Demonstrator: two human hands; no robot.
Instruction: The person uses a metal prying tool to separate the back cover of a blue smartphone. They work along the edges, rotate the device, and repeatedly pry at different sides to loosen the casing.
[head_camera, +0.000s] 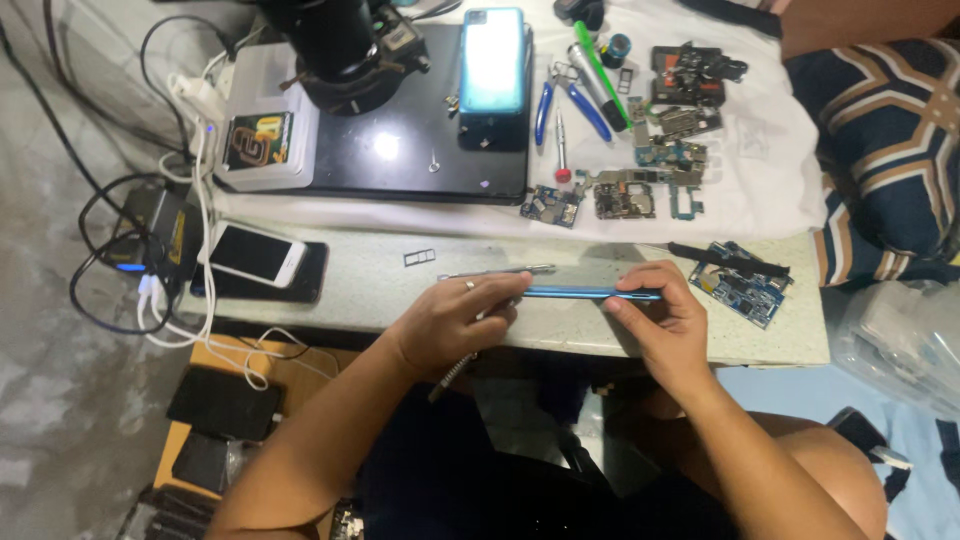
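Observation:
My left hand (455, 320) and my right hand (660, 315) hold a thin blue phone (580, 293) on its edge above the front of the light worktop (370, 290). The left hand, with a ring on one finger, also grips a slim metal tool (497, 271) that lies along the phone's upper edge. My right hand pinches the phone's right end between thumb and fingers. A small metal card tray (419, 258) lies on the worktop just left of the tool's tip.
A black mat (400, 160) carries a microscope base (345, 55) and a blue phone (493, 60) on a stand. Circuit boards (640, 190), blue pliers (570, 100) and a blue board (742, 285) lie right. Two stacked phones (258, 258), cables and a charger sit left.

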